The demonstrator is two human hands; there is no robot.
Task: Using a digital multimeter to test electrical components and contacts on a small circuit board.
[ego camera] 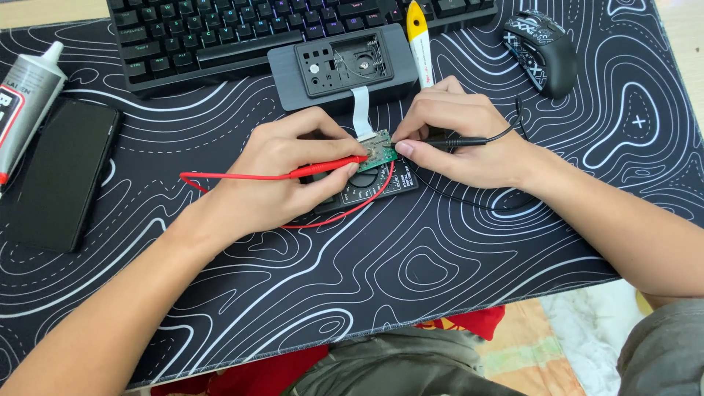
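1. Here, the left hand (282, 172) was closed around a red probe (330, 166), its tip on a small green circuit board (381, 152).
2. The right hand (458, 132) pinched a black probe (447, 141) against the same board.
3. The board lay over a black meter (374, 187), joined by a white ribbon (361, 110) to a grey box (345, 66).
4. A keyboard (220, 33), mouse (543, 51), phone (62, 172) and glue tube (26, 99) rested on the patterned mat (411, 257).

A black keyboard (242, 33) lies along the far edge of the black desk mat (411, 271) with white contour lines. A black patterned mouse (543, 51) sits near the mat's far right corner. A dark phone (62, 172) lies flat by the left edge, with a grey glue tube (26, 99) just beyond it. A yellow-and-white tool (419, 40) rests against the keyboard's front.
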